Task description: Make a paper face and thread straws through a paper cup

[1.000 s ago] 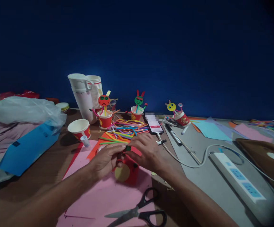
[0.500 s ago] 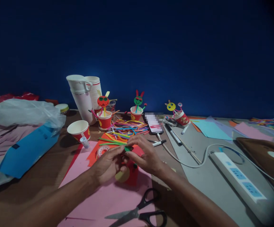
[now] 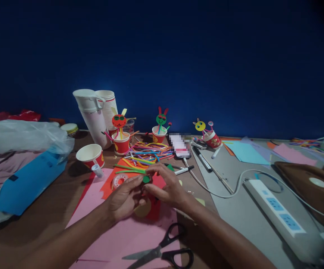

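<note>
Between my two hands is a small green paper circle (image 3: 145,179). My left hand (image 3: 125,200) pinches it with thumb and fingers from the left. From the right, the fingertips of my right hand (image 3: 169,186) curl around its edge; whether they grip it is partly hidden. Beneath the hands lie pink paper (image 3: 106,239) and red paper (image 3: 155,211) with a round yellowish piece (image 3: 143,209). Beyond my left hand are a roll of tape (image 3: 120,181) and several green pipe cleaners (image 3: 130,170). Scissors (image 3: 156,252) lie spread on the pink paper near me.
Paper-cup figures (image 3: 121,142) stand along the back beside a white thermos (image 3: 92,116) and stacked cups (image 3: 107,101). An upright paper cup (image 3: 90,155) is at left. A phone (image 3: 179,145), cable, pens (image 3: 202,158) and power strip (image 3: 276,209) occupy the right. A blue sheet (image 3: 31,179) lies left.
The view has shifted slightly, so most things appear a little further left. The green circle now shows more plainly between my fingers. Both hands stay close together.
</note>
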`<state>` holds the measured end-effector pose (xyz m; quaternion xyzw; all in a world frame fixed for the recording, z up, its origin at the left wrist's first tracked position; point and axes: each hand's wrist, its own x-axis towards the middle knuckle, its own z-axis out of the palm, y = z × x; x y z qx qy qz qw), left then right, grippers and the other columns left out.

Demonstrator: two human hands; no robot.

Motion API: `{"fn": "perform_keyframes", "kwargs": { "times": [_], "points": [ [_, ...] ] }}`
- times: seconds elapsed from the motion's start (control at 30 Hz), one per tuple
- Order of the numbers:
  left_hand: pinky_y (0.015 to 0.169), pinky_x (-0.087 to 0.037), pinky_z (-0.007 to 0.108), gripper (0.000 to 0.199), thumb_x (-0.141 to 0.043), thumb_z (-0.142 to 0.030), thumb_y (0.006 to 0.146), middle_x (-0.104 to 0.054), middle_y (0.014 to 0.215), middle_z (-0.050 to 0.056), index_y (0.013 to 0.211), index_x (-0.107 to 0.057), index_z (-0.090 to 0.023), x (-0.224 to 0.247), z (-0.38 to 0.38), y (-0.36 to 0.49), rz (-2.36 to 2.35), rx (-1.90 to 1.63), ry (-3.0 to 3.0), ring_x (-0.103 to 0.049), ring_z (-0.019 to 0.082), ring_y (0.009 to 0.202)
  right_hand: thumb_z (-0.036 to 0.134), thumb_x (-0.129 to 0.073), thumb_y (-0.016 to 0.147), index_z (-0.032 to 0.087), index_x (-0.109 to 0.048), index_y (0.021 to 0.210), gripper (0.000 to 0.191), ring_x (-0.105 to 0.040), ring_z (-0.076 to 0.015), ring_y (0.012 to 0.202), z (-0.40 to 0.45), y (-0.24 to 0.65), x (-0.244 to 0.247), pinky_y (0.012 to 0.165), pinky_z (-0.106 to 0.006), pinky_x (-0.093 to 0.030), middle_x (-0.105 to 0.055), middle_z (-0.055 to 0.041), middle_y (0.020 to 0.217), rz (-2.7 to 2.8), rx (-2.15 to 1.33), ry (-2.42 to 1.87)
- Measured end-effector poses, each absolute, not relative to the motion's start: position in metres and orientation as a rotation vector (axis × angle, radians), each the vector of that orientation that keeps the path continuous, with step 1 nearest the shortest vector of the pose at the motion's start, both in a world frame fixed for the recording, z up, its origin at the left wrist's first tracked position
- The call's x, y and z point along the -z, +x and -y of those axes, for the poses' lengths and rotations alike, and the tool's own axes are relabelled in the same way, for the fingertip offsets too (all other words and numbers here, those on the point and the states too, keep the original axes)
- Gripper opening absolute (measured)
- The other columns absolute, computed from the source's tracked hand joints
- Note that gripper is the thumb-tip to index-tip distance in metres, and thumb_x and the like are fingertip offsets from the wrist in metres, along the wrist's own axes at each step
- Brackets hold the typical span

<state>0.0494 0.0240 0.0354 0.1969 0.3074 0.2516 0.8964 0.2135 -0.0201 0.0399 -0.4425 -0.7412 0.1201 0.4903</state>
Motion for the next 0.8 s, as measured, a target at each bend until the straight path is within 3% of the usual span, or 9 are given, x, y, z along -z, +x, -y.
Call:
{"fn": "perform_keyframes", "kwargs": {
  "times": [0.1,0.37,0.8],
  "points": [
    [0.046,-0.041,0.019,0.009,-0.069,-0.018,0.077,-0.064,0.074,0.003,0.084,-0.065,-0.013,-0.034,-0.029,0.046,-0.65,-0.553,0.431,-0.058,0.01,0.06,0.027,-0.064,0.081,0.021,-0.055,0.113,0.034,-0.059,-0.0187,0.091,0.019,0.22,-0.043,0.079,-0.033,-0.049,-0.063,-0.0067,0.1,1.779,-0.286,-1.122],
    [0.05,-0.043,0.016,0.007,-0.07,-0.012,0.074,-0.065,0.079,0.006,0.079,-0.066,-0.012,-0.018,-0.037,0.032,-0.635,-0.599,0.437,-0.059,0.009,0.065,0.025,-0.056,0.086,0.018,-0.063,0.094,0.013,-0.062,-0.0142,0.072,0.017,0.272,-0.035,0.066,-0.026,-0.051,-0.068,-0.0033,0.086,1.548,-0.205,-1.502],
    [0.058,-0.044,0.018,0.021,-0.074,-0.011,0.071,-0.065,0.078,0.005,0.09,-0.069,-0.013,-0.006,-0.031,0.032,-0.636,-0.482,0.37,-0.058,0.009,0.066,0.023,-0.052,0.088,0.019,-0.063,0.088,0.012,-0.062,-0.0189,0.08,0.026,0.332,0.008,0.072,-0.033,-0.049,-0.066,-0.0067,0.086,1.595,0.029,-1.618]
  ]
}}
